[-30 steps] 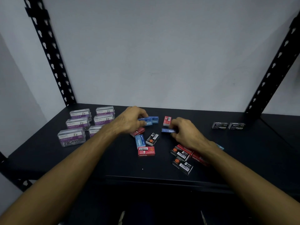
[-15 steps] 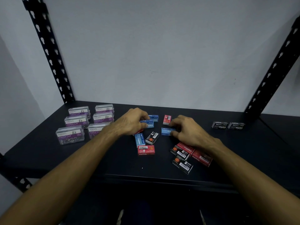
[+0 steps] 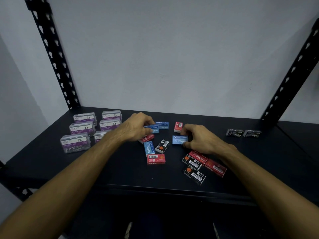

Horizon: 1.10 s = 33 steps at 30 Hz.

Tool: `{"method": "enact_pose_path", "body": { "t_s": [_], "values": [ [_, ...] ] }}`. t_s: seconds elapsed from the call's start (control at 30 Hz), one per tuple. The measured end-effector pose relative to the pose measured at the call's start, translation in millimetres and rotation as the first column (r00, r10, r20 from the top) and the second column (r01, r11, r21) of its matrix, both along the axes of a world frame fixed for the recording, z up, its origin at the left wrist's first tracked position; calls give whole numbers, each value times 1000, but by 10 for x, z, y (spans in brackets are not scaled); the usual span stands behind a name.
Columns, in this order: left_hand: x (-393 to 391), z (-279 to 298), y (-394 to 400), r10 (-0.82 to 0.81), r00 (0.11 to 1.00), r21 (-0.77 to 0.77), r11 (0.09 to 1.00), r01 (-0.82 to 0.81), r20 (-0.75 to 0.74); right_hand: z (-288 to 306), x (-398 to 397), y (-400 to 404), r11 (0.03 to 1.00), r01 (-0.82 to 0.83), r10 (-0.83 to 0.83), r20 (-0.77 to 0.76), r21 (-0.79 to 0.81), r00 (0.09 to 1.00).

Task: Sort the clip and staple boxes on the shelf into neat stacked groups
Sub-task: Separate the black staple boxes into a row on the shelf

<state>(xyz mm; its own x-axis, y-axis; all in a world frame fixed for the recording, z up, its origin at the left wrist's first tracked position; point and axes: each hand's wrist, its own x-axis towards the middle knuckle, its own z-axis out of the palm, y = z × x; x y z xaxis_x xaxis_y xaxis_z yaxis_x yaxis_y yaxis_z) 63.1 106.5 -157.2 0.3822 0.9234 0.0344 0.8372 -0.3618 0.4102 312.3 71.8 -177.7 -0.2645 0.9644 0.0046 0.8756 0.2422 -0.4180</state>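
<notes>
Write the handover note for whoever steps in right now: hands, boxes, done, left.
Left hand grips a blue staple box mid-shelf.
Right hand pinches another blue staple box.
Paper clip boxes stand grouped at the left; two black staple boxes sit side by side at the right.
Left to do: red staple boxes, red-and-black ones and remaining blue ones lie scattered in the middle; group and stack them.

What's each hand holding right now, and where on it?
Left hand grips a blue staples box by its left end. Right hand pinches another blue staples box at its right end, thumb on the near edge.
</notes>
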Motion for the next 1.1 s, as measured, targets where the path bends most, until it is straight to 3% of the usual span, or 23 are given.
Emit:
{"method": "enact_pose_path", "body": {
  "t_s": [0.23,0.67,1.1],
  "values": [
    [-149,45,86,48,998,64,997,-46,-32,55,-67,2,998,-47,47,4,-28,999],
    [-185,-127,155,107,978,83,992,-94,-180,-30,-466,294,987,33,-26,-47,158,999],
    [-75,-121,128,21,974,52,999,-10,-226,-91,-507,323,990,37,-34,-24,135,999]
  ]
}}
